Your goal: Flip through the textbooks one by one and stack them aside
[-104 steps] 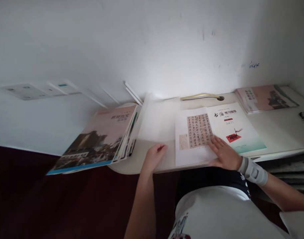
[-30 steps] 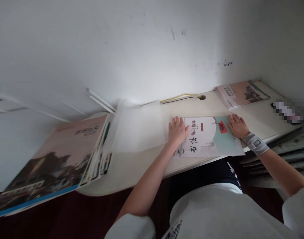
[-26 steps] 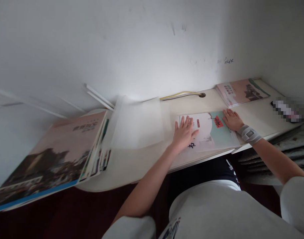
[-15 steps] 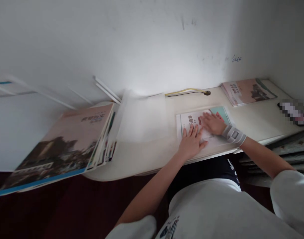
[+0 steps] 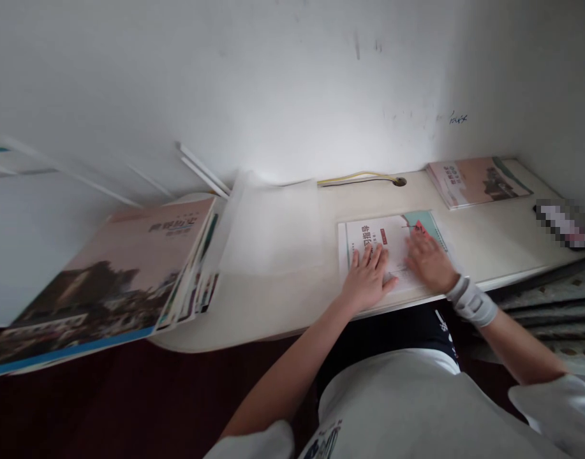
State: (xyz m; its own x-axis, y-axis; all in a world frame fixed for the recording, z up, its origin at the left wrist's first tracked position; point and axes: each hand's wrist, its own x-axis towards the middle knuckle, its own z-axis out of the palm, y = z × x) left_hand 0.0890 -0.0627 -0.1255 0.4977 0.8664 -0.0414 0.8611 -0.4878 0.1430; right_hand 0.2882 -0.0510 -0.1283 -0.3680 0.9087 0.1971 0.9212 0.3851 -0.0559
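A thin book (image 5: 396,234) with a white and green cover lies flat near the front edge of the white desk (image 5: 273,306). My left hand (image 5: 367,279) rests on its lower left part, fingers spread. Over the right part of the cover is my right hand (image 5: 430,261), its fingers stretched out and slightly blurred; a band circles that wrist. Both palms face down and neither hand grasps anything. The hands hide part of the cover's print and its lower edge.
Left stands a pile of large books (image 5: 115,274), its front overhanging the desk. Translucent sheets (image 5: 277,223) lie beside it. Pink books (image 5: 481,182) sit at the back right, near a blurred-out dark object (image 5: 564,223). A yellow cable (image 5: 359,174) runs to a hole by the wall.
My right hand has slid right and toward me across the cover, uncovering more print in the middle. My left hand stays in place on the book. The view has shifted slightly.
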